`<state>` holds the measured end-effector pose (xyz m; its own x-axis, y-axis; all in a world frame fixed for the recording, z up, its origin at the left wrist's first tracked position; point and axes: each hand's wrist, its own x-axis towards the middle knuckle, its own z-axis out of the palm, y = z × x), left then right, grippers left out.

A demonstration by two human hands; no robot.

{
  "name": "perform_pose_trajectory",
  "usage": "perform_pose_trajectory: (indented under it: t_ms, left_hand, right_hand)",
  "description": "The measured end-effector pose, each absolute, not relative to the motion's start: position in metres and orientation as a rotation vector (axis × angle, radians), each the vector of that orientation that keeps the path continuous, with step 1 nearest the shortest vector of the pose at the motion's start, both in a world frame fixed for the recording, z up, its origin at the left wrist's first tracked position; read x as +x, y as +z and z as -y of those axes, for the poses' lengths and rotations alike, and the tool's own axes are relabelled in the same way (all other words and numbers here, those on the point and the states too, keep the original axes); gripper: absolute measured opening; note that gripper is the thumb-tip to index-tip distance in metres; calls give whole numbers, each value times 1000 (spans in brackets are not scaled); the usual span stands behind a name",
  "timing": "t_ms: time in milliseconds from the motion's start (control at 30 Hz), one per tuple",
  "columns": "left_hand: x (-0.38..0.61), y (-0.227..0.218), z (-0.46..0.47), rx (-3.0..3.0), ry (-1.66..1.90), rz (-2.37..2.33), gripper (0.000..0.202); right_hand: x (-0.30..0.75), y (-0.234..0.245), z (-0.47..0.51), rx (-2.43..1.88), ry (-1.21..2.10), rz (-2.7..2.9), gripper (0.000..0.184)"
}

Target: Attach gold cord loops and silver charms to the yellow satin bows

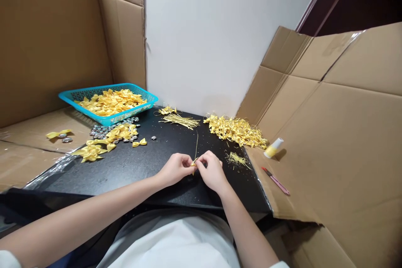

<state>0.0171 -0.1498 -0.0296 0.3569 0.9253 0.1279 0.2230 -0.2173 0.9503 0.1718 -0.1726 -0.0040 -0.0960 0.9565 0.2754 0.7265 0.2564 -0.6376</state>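
Note:
My left hand [176, 168] and my right hand [212, 170] meet over the black table [141, 163], fingers pinched together on a small yellow ribbon bow [193, 162]. A thin gold thread [197, 144] runs up from the bow toward the back of the table. Both hands are closed on the bow, which is mostly hidden by the fingertips.
A teal basket [108, 101] of yellow bows sits back left. Loose bows [108, 139] and silver beads [100, 130] lie left of centre. Gold thread bundles [180, 120], a heap of tied bows [235, 130], trimmings [236, 158], a glue bottle [273, 147] and a pink cutter [276, 181] lie right. Cardboard walls surround.

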Motion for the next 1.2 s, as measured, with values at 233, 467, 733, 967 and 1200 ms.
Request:
perform_pose_trajectory:
  t_ms: [233,467,733,967,1200]
  left_hand:
    - [13,-26,140,1474,919,-996,27]
    - [9,-21,133,1326,867,-986,23]
    - [7,-23,129,1263,896,-937,24]
    - [6,-22,130,1188,942,-826,32]
    - [5,-18,131,1123,917,-776,34]
  right_hand:
    - [185,-7,180,-1035,703,1781,18]
    - [208,14,215,-654,798,1607,23]
    - [217,20,223,-530,725,1416,19]
    - [213,32,245,-454,732,1243,17]
    - [210,22,268,-430,1022,1148,18]
